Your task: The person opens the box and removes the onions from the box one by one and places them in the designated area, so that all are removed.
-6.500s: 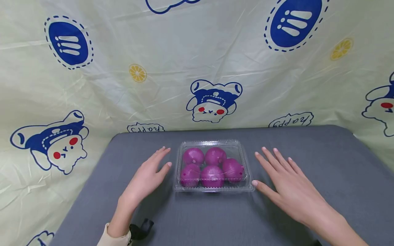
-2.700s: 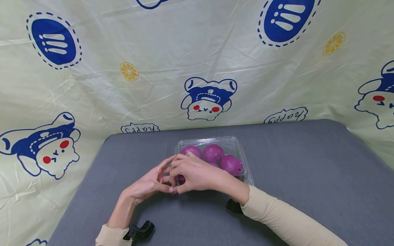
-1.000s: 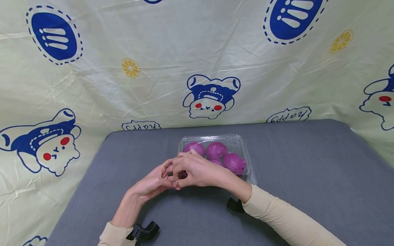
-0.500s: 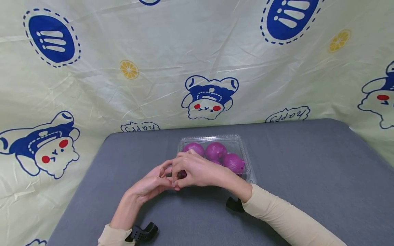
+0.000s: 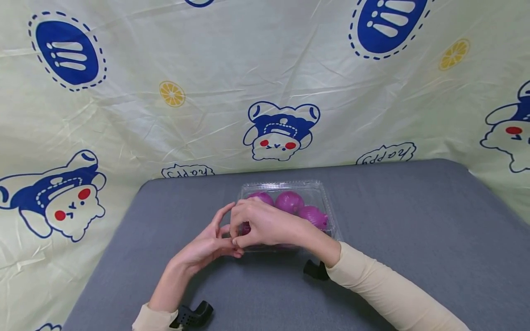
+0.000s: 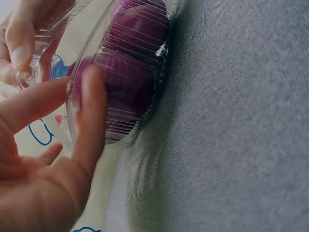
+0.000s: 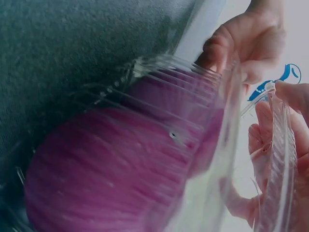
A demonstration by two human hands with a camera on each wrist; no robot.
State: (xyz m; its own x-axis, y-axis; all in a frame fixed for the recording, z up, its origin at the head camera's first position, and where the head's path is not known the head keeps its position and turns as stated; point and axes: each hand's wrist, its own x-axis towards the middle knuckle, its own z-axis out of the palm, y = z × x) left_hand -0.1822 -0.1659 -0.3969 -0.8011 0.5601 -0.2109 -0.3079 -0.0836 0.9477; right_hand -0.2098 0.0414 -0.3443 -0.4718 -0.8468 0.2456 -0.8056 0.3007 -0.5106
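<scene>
A clear plastic clamshell box (image 5: 325, 195) holding several purple onions (image 5: 290, 202) stands on the grey table. At its front left corner, my left hand (image 5: 203, 250) pinches the rim of the base between thumb and a finger, as the left wrist view shows. My right hand (image 5: 269, 223) reaches across the front and pinches the edge of the lid (image 7: 277, 169). In the right wrist view a gap shows between lid edge and base rim (image 7: 231, 111). From the head, my right hand and forearm hide the front onions and much of the front rim.
The grey table (image 5: 393, 220) extends on both sides of the box and in front of it. Behind and to the left hangs a pale sheet (image 5: 215, 128) with cartoon prints. Black wrist camera mounts (image 5: 194, 315) sit at both wrists.
At first both hands were apart on either side of the box. The right hand then crossed to the front left corner. Now the lid edge is parted from the base, the right hand slightly higher.
</scene>
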